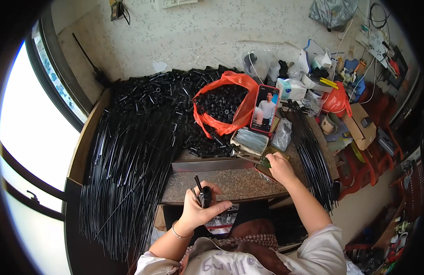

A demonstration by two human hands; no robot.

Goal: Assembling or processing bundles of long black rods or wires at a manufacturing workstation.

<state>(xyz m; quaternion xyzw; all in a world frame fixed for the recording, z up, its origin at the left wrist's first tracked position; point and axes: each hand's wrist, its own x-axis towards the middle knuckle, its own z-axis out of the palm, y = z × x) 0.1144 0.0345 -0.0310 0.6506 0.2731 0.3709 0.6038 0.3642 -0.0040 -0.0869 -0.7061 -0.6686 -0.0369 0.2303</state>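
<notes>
My left hand (200, 206) is in front of the table's near edge, its fingers curled round a black plastic tubular part (205, 196) with a thin dark rod standing up from it. The part's lower end is hidden by my palm. To the right, my right hand (280, 167) is closed at a tool with a thin metal shaft (247, 157) and a greenish handle end; its exact kind is unclear. Just beyond that hand lies an open box of thin metal pins (250, 140), with a clear plastic bag (281, 135) beside it.
A heap of black plastic tubes (148, 91) covers the back of the table (212, 181). Long black rods (125, 183) overhang at left, more (315, 158) at right. An orange bag (205, 121) holds small black parts. A phone (265, 109) stands upright. A metal strip (207, 165) lies in front.
</notes>
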